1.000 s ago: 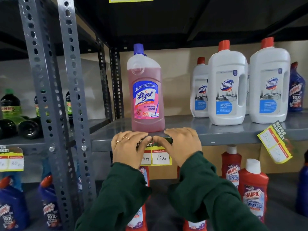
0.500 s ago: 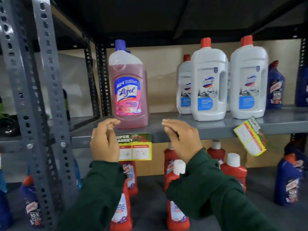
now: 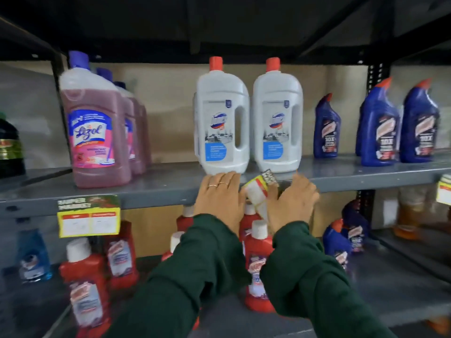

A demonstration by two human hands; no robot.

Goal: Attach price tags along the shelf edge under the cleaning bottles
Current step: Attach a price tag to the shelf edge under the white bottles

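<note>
A yellow price tag (image 3: 256,192) hangs crooked from the grey shelf edge (image 3: 156,195) under two white Domex bottles (image 3: 223,118). My left hand (image 3: 218,200) lies flat against the shelf edge and touches the tag's left side. My right hand (image 3: 294,203) is at the tag's right side, its thumb over the tag's lower part. Blur hides how firmly either hand grips. A second price tag (image 3: 89,215) is fixed straight on the edge below the pink Lizol bottles (image 3: 95,128).
Blue toilet-cleaner bottles (image 3: 380,125) stand at the right of the shelf, with another tag (image 3: 444,192) at the far right edge. Red bottles (image 3: 258,267) crowd the lower shelf under my arms. A dark green bottle (image 3: 9,147) stands at far left.
My view and both hands have shifted right, from the straight tag under the Lizol bottle to the crooked tag under the Domex bottles. The first tag stays on the edge.
</note>
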